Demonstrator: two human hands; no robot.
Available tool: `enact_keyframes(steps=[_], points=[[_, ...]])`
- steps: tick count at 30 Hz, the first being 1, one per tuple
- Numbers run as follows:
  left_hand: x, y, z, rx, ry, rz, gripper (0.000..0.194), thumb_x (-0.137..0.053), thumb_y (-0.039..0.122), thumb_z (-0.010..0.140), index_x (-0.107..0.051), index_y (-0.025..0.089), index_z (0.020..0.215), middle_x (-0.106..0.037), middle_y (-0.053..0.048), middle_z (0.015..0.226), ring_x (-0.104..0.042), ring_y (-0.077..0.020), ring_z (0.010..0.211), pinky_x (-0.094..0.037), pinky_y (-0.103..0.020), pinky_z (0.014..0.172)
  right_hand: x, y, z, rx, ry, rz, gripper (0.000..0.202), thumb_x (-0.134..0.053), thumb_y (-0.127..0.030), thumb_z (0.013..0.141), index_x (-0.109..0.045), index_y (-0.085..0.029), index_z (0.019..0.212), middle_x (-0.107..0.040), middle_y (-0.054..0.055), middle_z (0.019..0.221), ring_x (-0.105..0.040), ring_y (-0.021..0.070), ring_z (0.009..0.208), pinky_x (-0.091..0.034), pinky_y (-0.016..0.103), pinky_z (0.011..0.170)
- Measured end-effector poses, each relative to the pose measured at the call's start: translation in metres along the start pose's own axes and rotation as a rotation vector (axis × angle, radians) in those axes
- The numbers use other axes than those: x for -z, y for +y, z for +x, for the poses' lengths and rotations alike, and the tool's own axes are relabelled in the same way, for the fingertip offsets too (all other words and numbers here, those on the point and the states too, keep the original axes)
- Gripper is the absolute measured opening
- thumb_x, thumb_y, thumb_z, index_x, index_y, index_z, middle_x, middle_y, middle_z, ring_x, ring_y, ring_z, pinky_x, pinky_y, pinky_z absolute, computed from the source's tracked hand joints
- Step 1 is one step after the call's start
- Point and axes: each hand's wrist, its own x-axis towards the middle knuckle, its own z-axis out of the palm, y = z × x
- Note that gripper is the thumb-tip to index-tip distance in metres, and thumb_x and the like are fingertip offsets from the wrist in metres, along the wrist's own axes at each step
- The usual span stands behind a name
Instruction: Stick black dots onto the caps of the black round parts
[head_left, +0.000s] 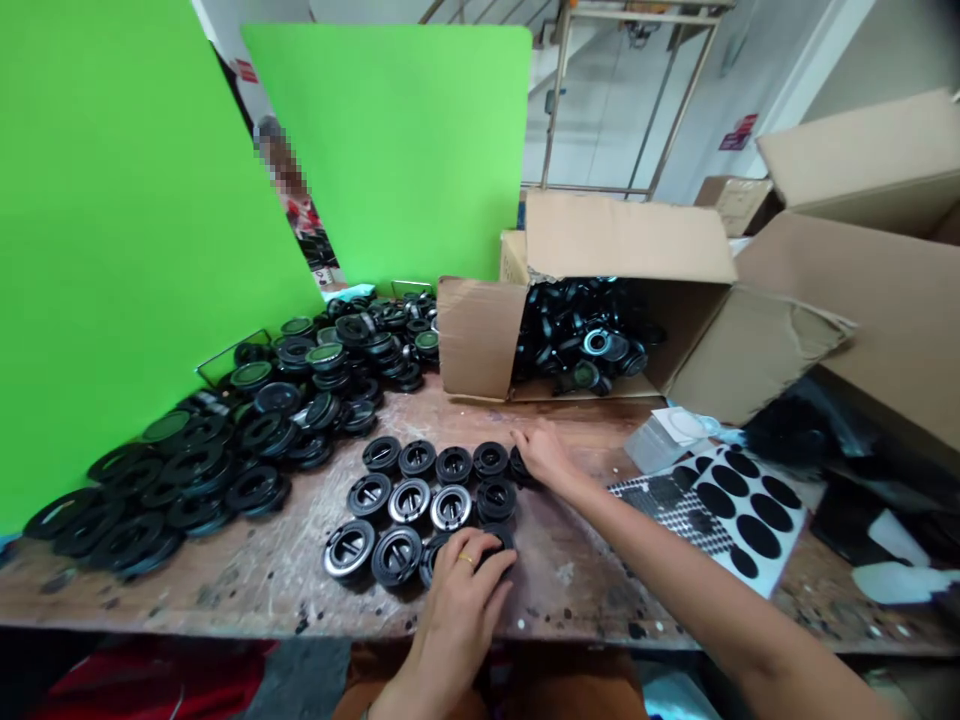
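Observation:
Rows of round black plastic parts, each with a bar across its middle, lie face up on the wooden table. A few have a shiny silver inner face. My left hand, a ring on one finger, curls its fingers round a black part at the near right corner of the rows, partly covering it and its neighbour. At the far right end of the back row, the fingers of my right hand close on another black round part, which is half hidden behind them.
Heaped round black parts fill the table's left side. A cardboard box on its side holds more black parts. At right lie a sheet of black round stickers and a small clear box. Green panels stand behind; a person shows between them.

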Motion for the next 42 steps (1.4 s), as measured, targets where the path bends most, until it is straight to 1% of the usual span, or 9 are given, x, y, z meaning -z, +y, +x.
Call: enact_keyframes(steps=[3,6,13,16,21,25,28,32,42], points=[[-0.003,-0.007,0.001,-0.04,0.014,0.001,0.031,-0.054,0.009,0.087,-0.068,0.024,0.11,-0.066,-0.009,0.109,-0.058,-0.0244,0.107,-0.054,-0.044,0.09,0.002,0.001,0.002,0.035,0.007,-0.039,0.042,-0.043,-0.038,0.098,-0.071,-0.014,0.078,-0.07,0.015,0.091,-0.062,0.0233,0.09,-0.04,0.03,0.08],[-0.002,-0.012,0.002,-0.077,0.023,0.005,0.029,-0.056,0.01,0.087,-0.069,0.024,0.109,-0.068,-0.008,0.107,-0.06,-0.0245,0.105,-0.056,-0.043,0.087,0.021,0.01,0.016,0.068,0.054,-0.072,0.036,-0.045,-0.037,0.097,-0.071,-0.016,0.083,-0.069,0.011,0.091,-0.06,0.0204,0.092,-0.04,0.028,0.085],[0.008,-0.013,0.004,-0.126,0.028,-0.014,0.027,-0.061,0.014,0.085,-0.069,0.025,0.108,-0.068,-0.009,0.106,-0.063,-0.0244,0.101,-0.058,-0.04,0.083,0.121,0.061,0.088,-0.074,0.288,-0.178,0.028,-0.045,-0.02,0.092,-0.069,-0.011,0.103,-0.064,0.017,0.108,-0.057,0.024,0.103,-0.043,0.032,0.087],[0.014,-0.01,0.008,-0.149,0.065,-0.043,0.023,-0.061,0.017,0.085,-0.069,0.025,0.105,-0.069,-0.01,0.103,-0.064,-0.0238,0.098,-0.059,-0.037,0.081,0.14,0.074,0.111,-0.126,0.292,-0.208,0.029,-0.047,-0.013,0.086,-0.071,-0.011,0.102,-0.067,0.017,0.104,-0.061,0.0236,0.095,-0.045,0.031,0.08],[0.016,-0.005,0.013,-0.144,0.085,-0.072,0.02,-0.059,0.014,0.086,-0.068,0.024,0.101,-0.068,-0.008,0.099,-0.064,-0.0217,0.096,-0.058,-0.033,0.082,0.113,0.066,0.122,-0.087,0.19,-0.238,0.022,-0.056,-0.014,0.08,-0.075,-0.017,0.092,-0.07,0.011,0.09,-0.065,0.0208,0.085,-0.046,0.026,0.07],[0.017,-0.003,0.014,-0.126,0.063,-0.087,0.021,-0.059,0.012,0.086,-0.067,0.024,0.102,-0.067,-0.007,0.1,-0.062,-0.0204,0.098,-0.056,-0.033,0.085,0.091,0.06,0.115,-0.047,0.209,-0.284,0.026,-0.056,-0.014,0.081,-0.073,-0.015,0.1,-0.064,0.016,0.111,-0.06,0.0253,0.1,-0.046,0.029,0.074],[0.018,-0.005,0.013,-0.107,0.037,-0.092,0.02,-0.057,0.012,0.088,-0.066,0.023,0.101,-0.067,-0.007,0.1,-0.061,-0.0199,0.099,-0.055,-0.033,0.086,0.091,0.064,0.111,0.001,0.243,-0.316,0.03,-0.052,-0.014,0.084,-0.07,-0.013,0.109,-0.059,0.018,0.118,-0.055,0.0277,0.107,-0.046,0.032,0.079],[0.018,-0.007,0.013,-0.09,0.035,-0.109,0.018,-0.056,0.012,0.089,-0.066,0.022,0.1,-0.066,-0.007,0.099,-0.06,-0.0203,0.099,-0.054,-0.034,0.085,0.097,0.067,0.11,0.141,0.232,-0.363,0.028,-0.048,-0.015,0.089,-0.071,-0.012,0.105,-0.061,0.016,0.113,-0.052,0.0262,0.107,-0.041,0.033,0.088],[0.012,-0.003,0.018,-0.089,0.027,-0.164,0.02,-0.055,0.009,0.088,-0.065,0.021,0.101,-0.066,-0.007,0.098,-0.06,-0.0197,0.098,-0.054,-0.034,0.085,0.079,0.034,0.115,0.384,0.219,-0.468,0.028,-0.049,-0.025,0.093,-0.069,-0.013,0.109,-0.058,0.016,0.122,-0.037,0.0327,0.121,-0.028,0.045,0.1]])
